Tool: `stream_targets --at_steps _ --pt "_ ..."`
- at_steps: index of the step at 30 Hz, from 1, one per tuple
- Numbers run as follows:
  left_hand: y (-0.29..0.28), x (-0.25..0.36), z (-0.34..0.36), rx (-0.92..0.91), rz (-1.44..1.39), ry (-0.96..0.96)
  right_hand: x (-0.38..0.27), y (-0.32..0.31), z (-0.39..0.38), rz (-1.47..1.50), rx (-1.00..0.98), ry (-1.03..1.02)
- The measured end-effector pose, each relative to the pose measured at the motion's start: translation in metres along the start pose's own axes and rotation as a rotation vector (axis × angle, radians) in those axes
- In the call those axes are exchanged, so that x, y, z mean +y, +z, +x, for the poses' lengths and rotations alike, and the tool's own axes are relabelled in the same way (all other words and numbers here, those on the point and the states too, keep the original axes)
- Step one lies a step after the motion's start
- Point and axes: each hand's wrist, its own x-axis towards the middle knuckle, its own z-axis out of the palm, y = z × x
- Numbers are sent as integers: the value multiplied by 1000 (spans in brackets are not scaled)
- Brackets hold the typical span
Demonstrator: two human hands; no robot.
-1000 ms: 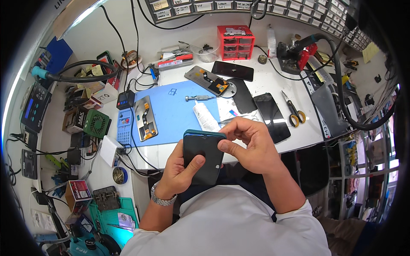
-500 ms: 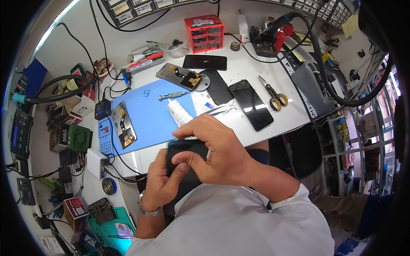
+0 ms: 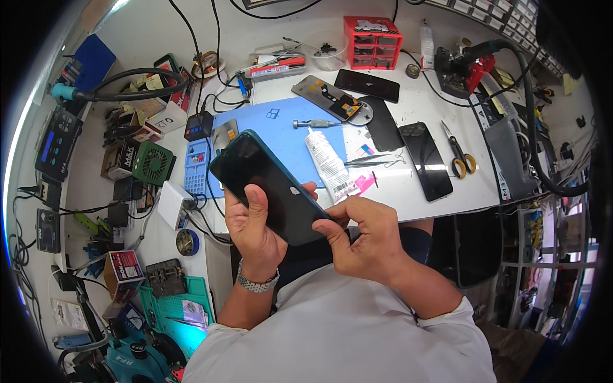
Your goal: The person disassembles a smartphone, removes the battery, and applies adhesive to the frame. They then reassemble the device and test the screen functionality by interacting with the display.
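Observation:
A dark smartphone (image 3: 271, 191) with a teal edge is tilted above the front of the bench, its black screen up with a small pale mark on it. My left hand (image 3: 255, 233) grips its lower left side, thumb over the screen edge and fingers underneath. With thumb and bent forefinger, my right hand (image 3: 369, 236) pinches its lower right edge. Just beyond lies a white tube (image 3: 331, 165). The phone partly covers a bare display panel (image 3: 225, 133) on the blue mat (image 3: 255, 118).
Right of the tube lie tweezers (image 3: 377, 159), another black phone (image 3: 426, 163) and scissors (image 3: 460, 156). Farther back are a silver hand tool (image 3: 316, 124), a second display panel (image 3: 324, 96) and a red drawer box (image 3: 372, 48). A green fan (image 3: 155, 163) stands left, among cables.
The phone now shows most of its screen, lifted and turned upward. My right hand has moved from over it to its lower right edge. The whole view has shifted left.

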Motion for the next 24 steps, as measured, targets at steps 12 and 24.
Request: stream_targets --at_steps 12,24 --pt "4 -16 4 207 27 155 19 35 -9 285 -12 248" --pt "-18 -3 6 -37 -568 -157 16 51 -24 419 23 64"
